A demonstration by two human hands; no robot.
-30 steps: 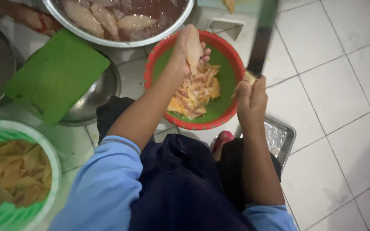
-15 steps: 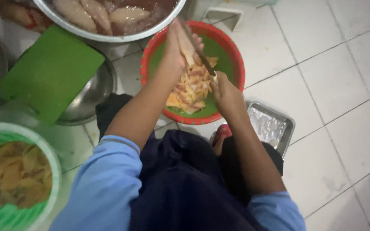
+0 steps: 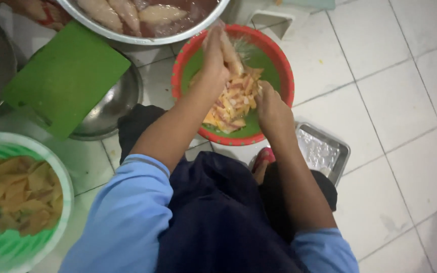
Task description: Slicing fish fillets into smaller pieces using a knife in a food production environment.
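Observation:
My left hand [image 3: 213, 53] is raised over a red-rimmed green basin [image 3: 281, 76] and grips a long pale strip of raw meat [image 3: 230, 54]. Under it lies a heap of cut yellowish-pink meat pieces [image 3: 233, 101] in the basin. My right hand [image 3: 270, 107] is low over the basin's near right side with its fingers closed on a knife. The knife's blade is only a faint blur by the strip. Both forearms reach out from blue sleeves above my dark lap.
A large steel bowl [image 3: 142, 36] of pale meat in reddish water stands beyond the basin. A green cutting board [image 3: 64, 78] rests on a steel bowl [image 3: 115, 108] at left. A green basket [image 3: 51, 167] of yellowish pieces sits at near left, a steel tray [image 3: 330, 151] at right.
My right hand, which held the knife high to the right, has come down to the strip over the basin. My left hand has kept the strip raised.

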